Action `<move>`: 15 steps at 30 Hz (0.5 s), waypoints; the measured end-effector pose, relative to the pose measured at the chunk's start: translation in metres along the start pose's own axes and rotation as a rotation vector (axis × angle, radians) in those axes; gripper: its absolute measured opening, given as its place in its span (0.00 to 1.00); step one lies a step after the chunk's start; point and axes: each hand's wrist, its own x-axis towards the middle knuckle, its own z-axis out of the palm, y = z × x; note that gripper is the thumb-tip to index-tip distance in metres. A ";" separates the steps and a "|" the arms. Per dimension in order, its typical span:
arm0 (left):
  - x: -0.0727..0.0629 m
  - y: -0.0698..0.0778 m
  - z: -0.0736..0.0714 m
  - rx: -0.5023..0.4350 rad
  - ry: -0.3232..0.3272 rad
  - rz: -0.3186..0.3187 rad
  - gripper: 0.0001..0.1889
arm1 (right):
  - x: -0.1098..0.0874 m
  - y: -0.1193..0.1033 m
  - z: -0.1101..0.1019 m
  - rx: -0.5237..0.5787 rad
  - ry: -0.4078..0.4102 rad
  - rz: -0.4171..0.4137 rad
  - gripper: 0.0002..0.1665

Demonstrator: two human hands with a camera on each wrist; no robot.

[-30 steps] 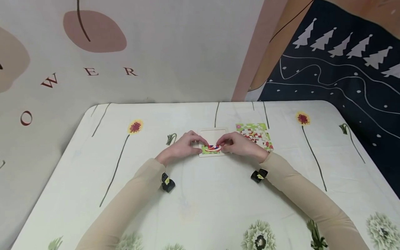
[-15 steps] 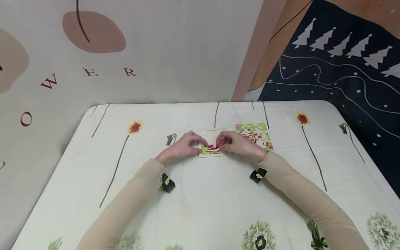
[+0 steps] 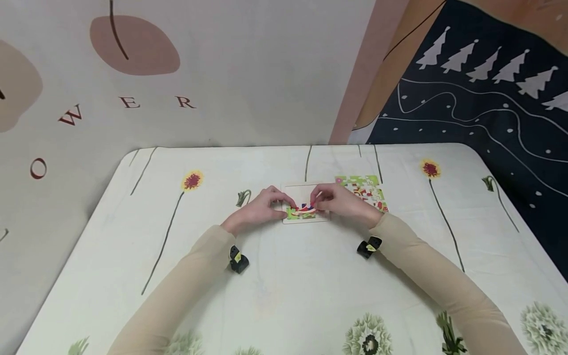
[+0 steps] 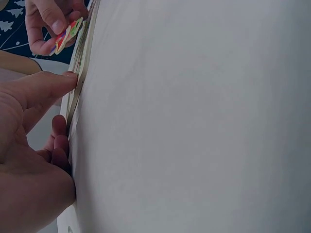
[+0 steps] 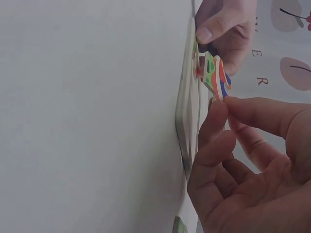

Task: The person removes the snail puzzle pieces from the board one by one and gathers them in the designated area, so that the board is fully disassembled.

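Observation:
My right hand (image 3: 341, 201) pinches a jigsaw puzzle piece (image 5: 214, 75) between thumb and index finger. Green, red, white and blue, the piece is tilted and raised above the puzzle board (image 3: 296, 191). At the board's left side, my left hand (image 3: 261, 207) holds the edge with its thumb low and index finger reaching over the surface. Green-edged puzzle pieces (image 3: 291, 215) lie in the lower left of the board, partly hidden by fingers and the raised piece. The left wrist view shows the board (image 4: 80, 82) edge-on under the left thumb.
Behind the right hand lies a colourful green and red group of puzzle pieces (image 3: 374, 193), partly covered by that hand. A white flowered cloth (image 3: 293, 286) covers the table. A printed wall hanging (image 3: 266, 74) stands behind the far edge.
My right hand has shifted slightly to the right and up, lifting and tilting the puzzle piece away from the board. The left hand stays in place.

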 end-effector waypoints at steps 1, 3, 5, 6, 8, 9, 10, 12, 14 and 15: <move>0.000 0.000 0.000 0.002 -0.001 -0.003 0.15 | -0.001 0.000 -0.002 -0.005 0.005 0.002 0.07; 0.000 0.000 0.000 -0.002 -0.001 -0.010 0.14 | -0.002 0.000 -0.005 -0.010 0.013 0.004 0.07; 0.000 0.000 0.000 -0.005 0.001 -0.012 0.14 | -0.004 0.001 -0.007 -0.014 0.018 0.003 0.07; 0.000 0.000 0.000 -0.002 0.003 -0.011 0.14 | -0.004 0.001 -0.007 -0.018 0.021 0.003 0.07; 0.000 0.001 0.000 -0.005 0.004 -0.014 0.14 | -0.006 0.002 -0.009 -0.015 0.031 0.005 0.07; 0.000 0.001 0.000 -0.008 0.003 -0.018 0.14 | -0.007 0.002 -0.010 -0.014 0.038 0.012 0.07; 0.000 0.002 0.000 -0.007 0.005 -0.021 0.14 | -0.008 0.003 -0.011 -0.013 0.041 0.017 0.07; -0.001 0.002 0.000 -0.008 0.005 -0.029 0.14 | -0.010 0.004 -0.013 -0.016 0.055 0.032 0.07; -0.001 0.003 0.000 -0.012 0.005 -0.039 0.14 | -0.013 0.005 -0.015 -0.017 0.064 0.040 0.08; -0.001 0.003 0.000 -0.014 0.005 -0.044 0.14 | -0.014 0.005 -0.016 -0.021 0.067 0.038 0.08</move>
